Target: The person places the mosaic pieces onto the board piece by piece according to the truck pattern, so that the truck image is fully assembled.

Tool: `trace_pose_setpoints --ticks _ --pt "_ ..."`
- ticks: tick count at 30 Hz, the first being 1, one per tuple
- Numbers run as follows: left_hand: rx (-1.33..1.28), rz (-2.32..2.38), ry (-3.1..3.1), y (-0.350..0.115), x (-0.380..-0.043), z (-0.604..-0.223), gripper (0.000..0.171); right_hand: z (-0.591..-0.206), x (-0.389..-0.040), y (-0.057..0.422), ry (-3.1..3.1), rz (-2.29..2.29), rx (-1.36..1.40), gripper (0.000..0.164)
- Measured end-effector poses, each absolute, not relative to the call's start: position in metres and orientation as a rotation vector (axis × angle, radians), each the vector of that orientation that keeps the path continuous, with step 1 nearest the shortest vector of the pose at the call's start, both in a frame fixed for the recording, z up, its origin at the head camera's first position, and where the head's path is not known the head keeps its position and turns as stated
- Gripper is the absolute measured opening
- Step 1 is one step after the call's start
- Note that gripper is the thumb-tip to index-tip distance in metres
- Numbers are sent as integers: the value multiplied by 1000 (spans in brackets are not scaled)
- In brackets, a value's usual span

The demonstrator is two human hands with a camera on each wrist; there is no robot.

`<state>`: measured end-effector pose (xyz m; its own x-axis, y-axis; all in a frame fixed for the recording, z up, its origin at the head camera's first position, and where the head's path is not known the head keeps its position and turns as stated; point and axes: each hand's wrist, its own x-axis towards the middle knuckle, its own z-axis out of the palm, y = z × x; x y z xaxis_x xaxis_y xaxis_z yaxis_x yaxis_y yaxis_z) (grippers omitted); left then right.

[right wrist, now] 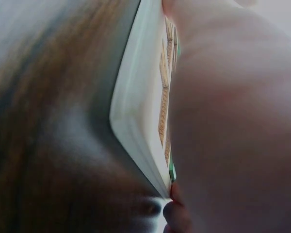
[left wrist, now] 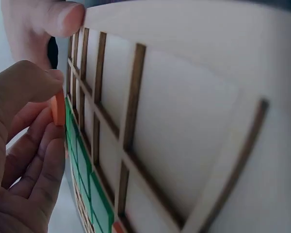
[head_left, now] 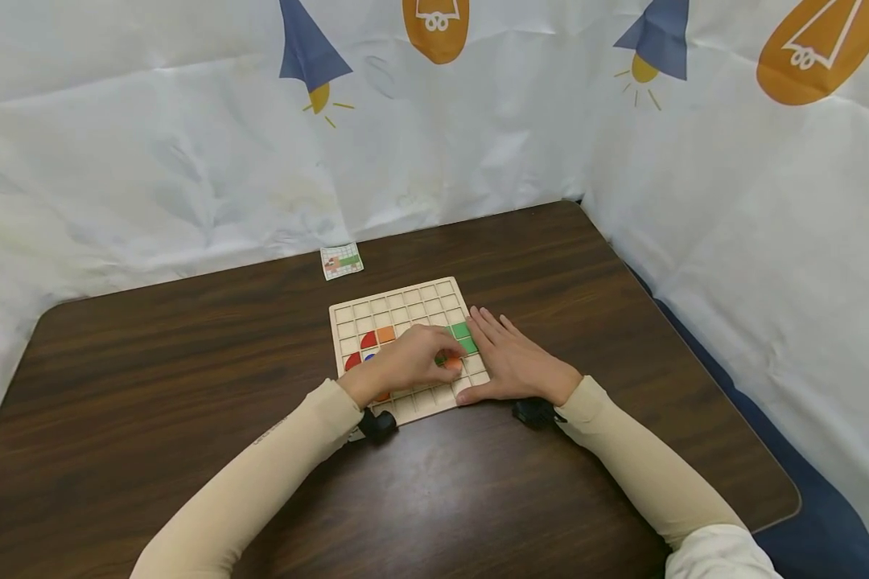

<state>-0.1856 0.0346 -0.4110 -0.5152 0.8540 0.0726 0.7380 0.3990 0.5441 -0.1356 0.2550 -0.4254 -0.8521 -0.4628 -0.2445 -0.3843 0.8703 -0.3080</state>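
A wooden grid board (head_left: 362, 310) lies on the table, with green tiles (head_left: 463, 338), red quarter-round tiles (head_left: 368, 340) and an orange tile (head_left: 385, 334) in its cells. Reaching across the board, my left hand (head_left: 409, 358) pinches a thin orange tile (left wrist: 59, 109) between thumb and fingers, beside a row of green tiles in the left wrist view. My right hand (head_left: 514, 362) rests with fingers straight along the board's right edge, its thumb at the front corner. The left hand and forearm hide part of the front left cells.
A small printed card (head_left: 342, 261) with a coloured grid picture lies behind the board, near the back edge of the dark wooden table (head_left: 188, 346). White printed sheeting (head_left: 442, 145) hangs behind the table and along its right side.
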Motion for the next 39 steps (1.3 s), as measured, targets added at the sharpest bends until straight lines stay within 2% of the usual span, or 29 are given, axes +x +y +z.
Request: trace_pose_setpoints --ticks 24,31,39 --pt "1418 761 2440 34 -182 -412 25 -426 -134 254 2731 -345 -626 129" --pt "1371 851 2504 8 -182 -401 26 -426 -134 251 2744 -328 -635 130" --pt "1202 985 2636 -45 -182 -400 19 -426 -132 251 2746 -353 -627 129"
